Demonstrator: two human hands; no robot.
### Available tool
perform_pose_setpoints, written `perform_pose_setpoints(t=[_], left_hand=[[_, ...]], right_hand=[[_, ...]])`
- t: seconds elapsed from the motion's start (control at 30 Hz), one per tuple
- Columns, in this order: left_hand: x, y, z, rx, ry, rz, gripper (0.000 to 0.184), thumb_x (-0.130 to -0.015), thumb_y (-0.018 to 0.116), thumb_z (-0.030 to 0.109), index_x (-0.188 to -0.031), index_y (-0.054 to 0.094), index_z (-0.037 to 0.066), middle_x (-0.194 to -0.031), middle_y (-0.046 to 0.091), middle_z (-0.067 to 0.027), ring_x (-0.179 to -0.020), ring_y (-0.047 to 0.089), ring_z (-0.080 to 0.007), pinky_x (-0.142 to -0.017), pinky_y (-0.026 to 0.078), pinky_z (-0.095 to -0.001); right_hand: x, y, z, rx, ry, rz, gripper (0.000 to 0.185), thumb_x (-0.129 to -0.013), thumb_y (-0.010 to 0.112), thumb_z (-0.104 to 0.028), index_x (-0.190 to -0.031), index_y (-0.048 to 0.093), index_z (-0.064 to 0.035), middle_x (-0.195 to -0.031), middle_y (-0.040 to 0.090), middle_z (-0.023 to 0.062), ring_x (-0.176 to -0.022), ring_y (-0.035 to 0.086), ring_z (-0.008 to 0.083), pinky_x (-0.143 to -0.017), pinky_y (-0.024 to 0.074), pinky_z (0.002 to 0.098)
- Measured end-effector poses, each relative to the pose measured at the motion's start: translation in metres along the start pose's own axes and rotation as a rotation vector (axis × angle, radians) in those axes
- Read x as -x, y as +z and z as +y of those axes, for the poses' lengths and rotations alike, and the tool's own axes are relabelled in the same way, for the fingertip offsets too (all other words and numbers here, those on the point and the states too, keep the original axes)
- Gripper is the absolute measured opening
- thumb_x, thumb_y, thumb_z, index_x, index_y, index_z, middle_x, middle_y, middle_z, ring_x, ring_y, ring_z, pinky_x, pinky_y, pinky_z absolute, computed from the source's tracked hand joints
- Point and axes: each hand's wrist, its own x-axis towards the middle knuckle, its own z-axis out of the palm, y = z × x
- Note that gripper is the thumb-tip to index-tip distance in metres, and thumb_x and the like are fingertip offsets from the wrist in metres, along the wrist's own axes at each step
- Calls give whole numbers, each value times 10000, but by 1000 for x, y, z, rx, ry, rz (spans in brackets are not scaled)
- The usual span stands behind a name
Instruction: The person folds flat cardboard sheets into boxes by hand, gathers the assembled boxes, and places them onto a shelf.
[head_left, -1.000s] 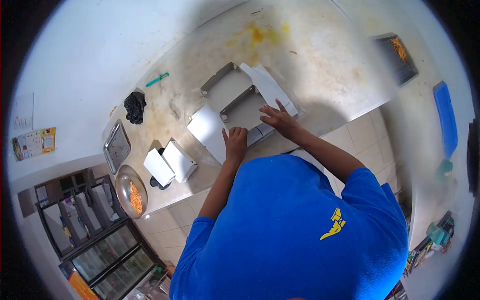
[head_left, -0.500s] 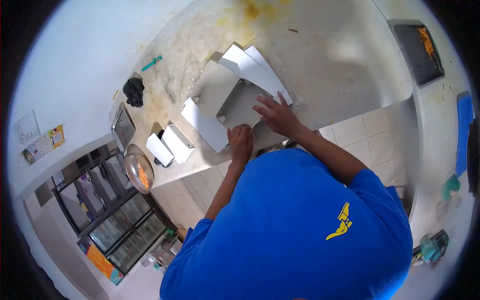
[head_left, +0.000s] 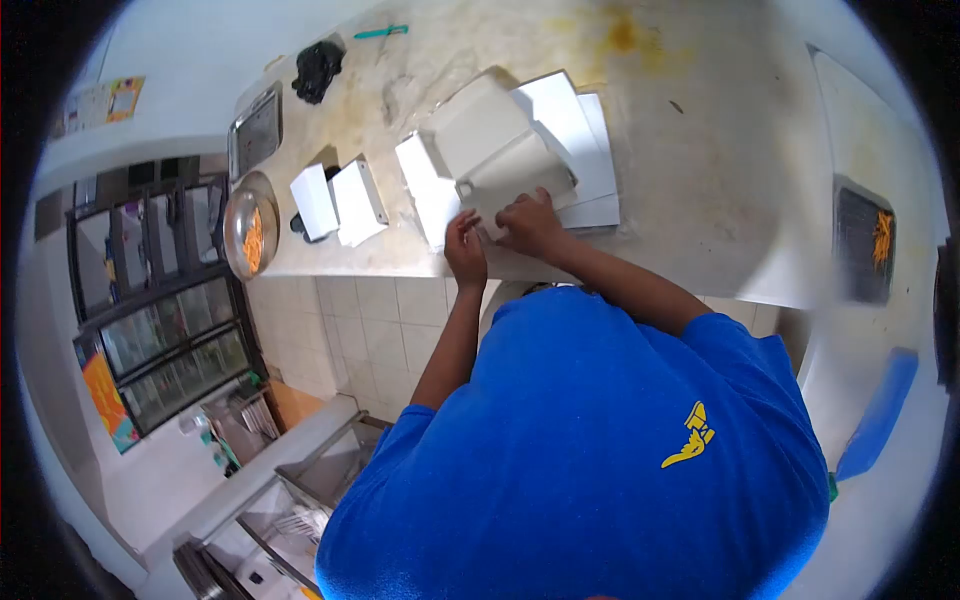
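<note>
A cardboard box (head_left: 500, 135), grey inside and partly folded, lies on the counter with its near edge toward me. At its near left corner is my left hand (head_left: 465, 245), with fingers bent at the edge; whether it grips the card is hard to see. My right hand (head_left: 530, 224) is closed at the near edge, its fingers pressed on the card. White flat sheets of card (head_left: 592, 150) lie under and to the right of the box. Another white piece (head_left: 428, 185) sticks out at the left.
Two small white boxes (head_left: 357, 200) stand left on the counter (head_left: 690, 210). Beyond them are a metal bowl (head_left: 250, 228) with orange strips, a metal tray (head_left: 257, 135), a black bag (head_left: 318, 72) and a green tool (head_left: 381, 32). A dark tray (head_left: 860, 245) sits far right.
The view has turned. The box's grey panels have shifted under my hands, and my right hand has moved from the right side to the near edge, closer to my left, its fingers now closed.
</note>
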Motion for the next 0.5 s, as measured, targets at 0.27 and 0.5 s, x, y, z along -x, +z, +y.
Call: perform_pose_setpoints(t=[0.27, 0.5], left_hand=[[-21, -18, -34, -50, -288, -63, 203, -849, 581, 141, -986, 542, -4, -848, 590, -90, -720, 588, -171, -663, 490, -302], [-48, -43, -44, 94, -541, -567, 212, -913, 513, 201, -934, 566, -2, -735, 549, -50, -651, 551, -131, -575, 476, -270]], right_hand=[[-23, 12, -25, 30, 151, 64, 246, -711, 648, -372, -792, 695, -144, -760, 664, 64, -817, 608, 262, -760, 464, 438], [-34, 27, -22, -182, 322, 147, 280, -724, 635, -316, -824, 697, -61, -745, 661, 123, -722, 634, 300, -688, 504, 396]])
